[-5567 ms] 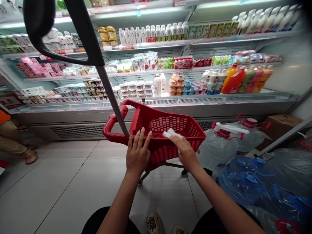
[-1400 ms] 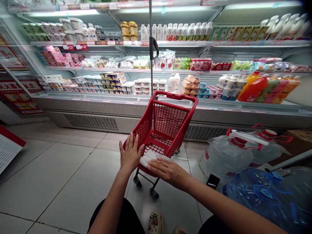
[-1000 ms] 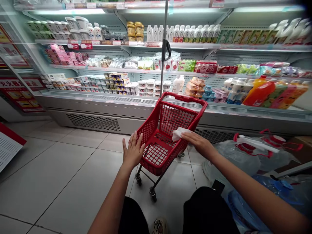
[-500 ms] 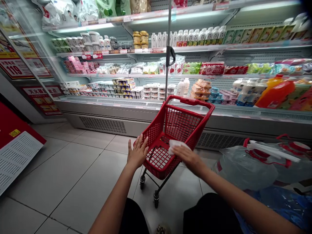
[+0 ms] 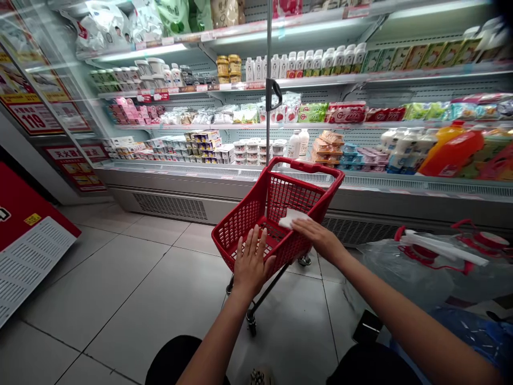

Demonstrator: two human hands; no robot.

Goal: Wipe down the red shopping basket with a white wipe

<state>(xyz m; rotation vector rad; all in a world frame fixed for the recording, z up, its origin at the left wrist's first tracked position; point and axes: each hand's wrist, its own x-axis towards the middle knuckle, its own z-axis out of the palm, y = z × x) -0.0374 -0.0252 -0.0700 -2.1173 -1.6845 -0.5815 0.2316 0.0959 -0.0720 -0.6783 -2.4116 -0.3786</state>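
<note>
A red plastic shopping cart (image 5: 245, 216) on a metal frame with black wheels stands before me. My left hand (image 5: 251, 266) lies with fingers outstretched at the basket's near end, its fingertips over the rim, holding nothing. At the basket's right side, my right hand (image 5: 318, 235) presses a white wipe (image 5: 291, 218) near the top edge. Part of the wipe shows past the fingers, over the inside of the basket; the rest is covered by the hand.
Behind the cart runs a refrigerated display case (image 5: 180, 182) stocked with dairy and drinks. Large water jugs (image 5: 417, 267) in plastic wrap stand at right, with a dark phone-like object (image 5: 367, 326) near them. A red-and-white unit (image 5: 36, 256) is at left on the tiled floor.
My left hand has moved right, from the basket's left rim to its near end. My right hand and the wipe have shifted away from me along the right side. The cart has turned slightly.
</note>
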